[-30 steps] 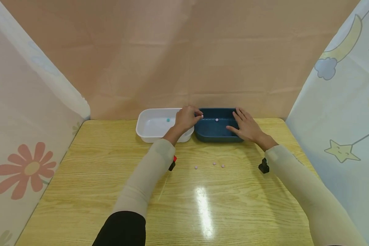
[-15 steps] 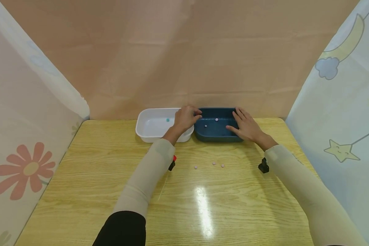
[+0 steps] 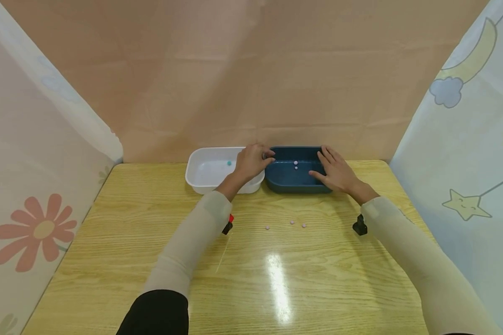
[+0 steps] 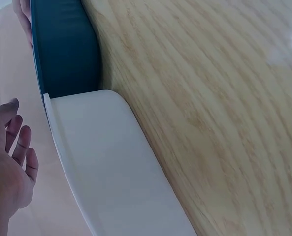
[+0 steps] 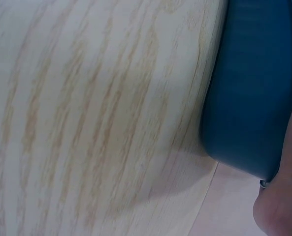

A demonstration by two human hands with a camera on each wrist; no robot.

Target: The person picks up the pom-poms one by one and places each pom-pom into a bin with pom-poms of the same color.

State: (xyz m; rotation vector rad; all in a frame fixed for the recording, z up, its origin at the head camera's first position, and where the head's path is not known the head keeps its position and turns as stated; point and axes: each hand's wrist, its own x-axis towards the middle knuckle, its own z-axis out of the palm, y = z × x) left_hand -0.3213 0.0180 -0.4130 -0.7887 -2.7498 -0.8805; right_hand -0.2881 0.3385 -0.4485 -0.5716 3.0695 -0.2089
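Observation:
My left hand [image 3: 251, 163] hovers over the right end of the white bin [image 3: 201, 189], fingertips at the near-left rim of the dark blue bin [image 3: 293, 190]. The left wrist view shows its fingers loosely bent with nothing between them. My right hand [image 3: 338, 173] rests, fingers spread, over the right end of the blue bin. Inside the blue bin lie two small pale beads, one pale bead [image 3: 295, 163] just behind a smaller-looking bead [image 3: 295, 168]. A teal bead [image 3: 229, 163] sits in the white bin.
On the wooden table [image 3: 142, 242], in front of the blue bin, lie three pale pink beads, among them a left bead [image 3: 267, 227]. A tan backdrop [image 3: 251, 93] stands behind the bins. Patterned side sheets flank the table, with a left sheet [image 3: 33, 163] bearing a flower.
My left hand has let go of a small pale bead, which fell into the blue bin and rolled right, beside the other bead. The left forearm shifted slightly left. My right hand stayed put.

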